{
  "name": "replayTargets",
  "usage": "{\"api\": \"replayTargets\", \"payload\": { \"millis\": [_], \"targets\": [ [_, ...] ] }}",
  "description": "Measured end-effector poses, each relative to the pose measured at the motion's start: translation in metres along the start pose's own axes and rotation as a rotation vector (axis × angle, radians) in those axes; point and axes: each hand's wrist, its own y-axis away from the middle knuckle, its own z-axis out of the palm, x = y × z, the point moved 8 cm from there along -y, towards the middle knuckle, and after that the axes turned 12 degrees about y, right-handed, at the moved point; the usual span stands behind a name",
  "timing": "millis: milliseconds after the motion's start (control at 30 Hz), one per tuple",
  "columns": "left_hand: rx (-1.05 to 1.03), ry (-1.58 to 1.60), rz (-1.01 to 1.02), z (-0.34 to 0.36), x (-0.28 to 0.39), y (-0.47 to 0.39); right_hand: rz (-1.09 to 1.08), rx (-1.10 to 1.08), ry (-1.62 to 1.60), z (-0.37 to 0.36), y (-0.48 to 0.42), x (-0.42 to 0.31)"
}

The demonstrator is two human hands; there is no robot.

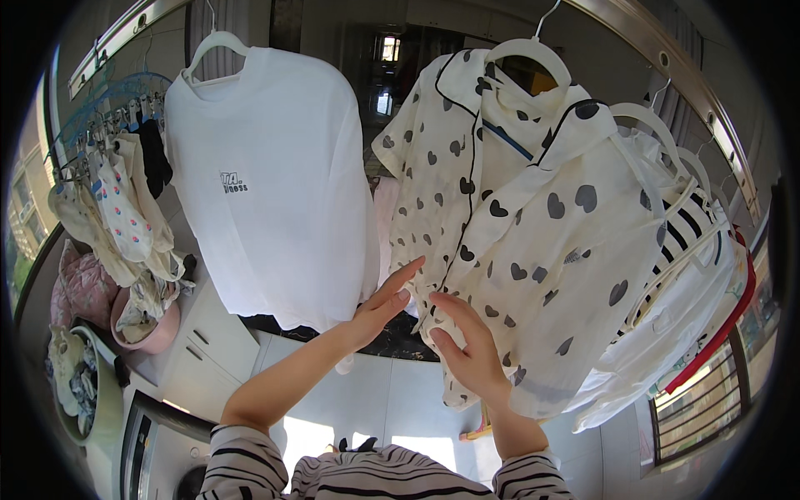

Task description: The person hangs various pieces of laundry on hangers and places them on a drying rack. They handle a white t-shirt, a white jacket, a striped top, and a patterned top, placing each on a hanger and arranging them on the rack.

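Observation:
A cream short-sleeved pajama shirt with dark hearts and black piping (pixel 544 237) hangs on a white hanger (pixel 531 53) right of the middle. At its front edge, around a bunched light cloth part, are both hands. My left hand (pixel 384 309) has its fingers stretched towards the shirt and seems to hold nothing. My right hand (pixel 469 350) is curved beside the bunched cloth, its thumb and forefinger apart; whether it touches the cloth is hard to tell. To the left hangs a white T-shirt (pixel 275 181) bearing small print, on another white hanger (pixel 219 44).
A metal rail (pixel 681 75) runs overhead. At left, socks (pixel 125 212) hang from a blue clip hanger (pixel 119 87), above a pink basin (pixel 162 337) and a pale green tub (pixel 106 406) with laundry. More clothes (pixel 681 300) hang at right. A washing machine (pixel 159 456) stands lower left.

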Motion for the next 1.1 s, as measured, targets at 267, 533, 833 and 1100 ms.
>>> {"api": "replayTargets", "payload": {
  "millis": [267, 533, 833, 1100],
  "targets": [
    [0.32, 0.209, 0.352, -0.011, 0.062, 0.134, -0.37, -0.387, -0.791, 0.088, -0.015, -0.077],
    [0.877, 0.145, 0.546, -0.075, 0.094, 0.285, -0.476, -0.831, -0.961, 0.21, -0.015, -0.175],
    [1.24, -0.009, 0.667, -0.155, 0.14, 0.431, -0.463, -0.986, -0.985, 0.357, -0.03, -0.264],
    [1.4, -0.142, 0.696, -0.204, 0.186, 0.566, -0.488, -1.163, -1.012, 0.504, -0.013, -0.369]
  ]
}}
